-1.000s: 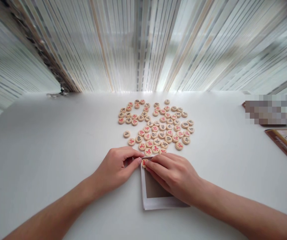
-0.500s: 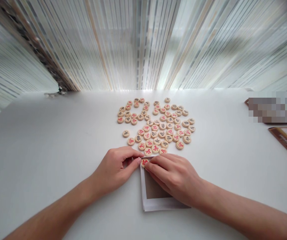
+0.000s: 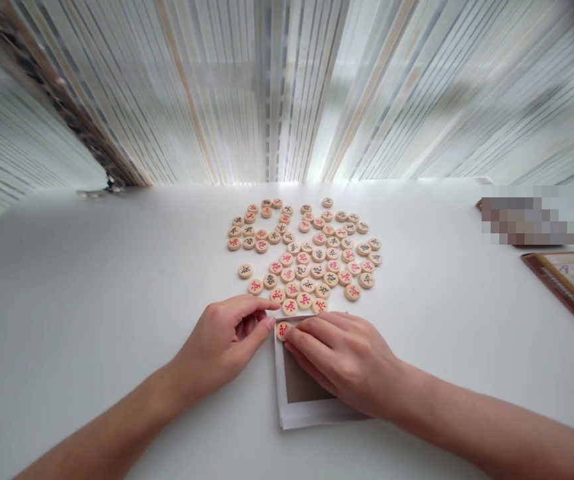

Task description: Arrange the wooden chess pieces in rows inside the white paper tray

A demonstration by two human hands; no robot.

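A shallow white box (image 3: 279, 393) with a grey-brown bottom lies in front of me, its right part covered by my right hand (image 3: 339, 353). The fingertips of that hand are on a round wooden Chinese chess piece (image 3: 281, 331) with a red character, in the box's far left corner. My left hand (image 3: 229, 337) is beside the same corner. Its thumb tip is at the box's rim and its index finger is stretched out above, apart from the thumb; the other fingers are curled. Just beyond the box spreads a group of loose Chinese chess pieces (image 3: 305, 299), marked red or black.
Everything rests on a white table (image 3: 117, 300). To the right lie a brown-edged printed box or booklet (image 3: 567, 283) and a blurred-out brown item (image 3: 521, 223). A striped string curtain (image 3: 247, 93) hangs along the far edge.
My left index finger has lifted off the box corner, away from the thumb. The right hand stays on the piece in the corner. The whole view has shifted slightly.
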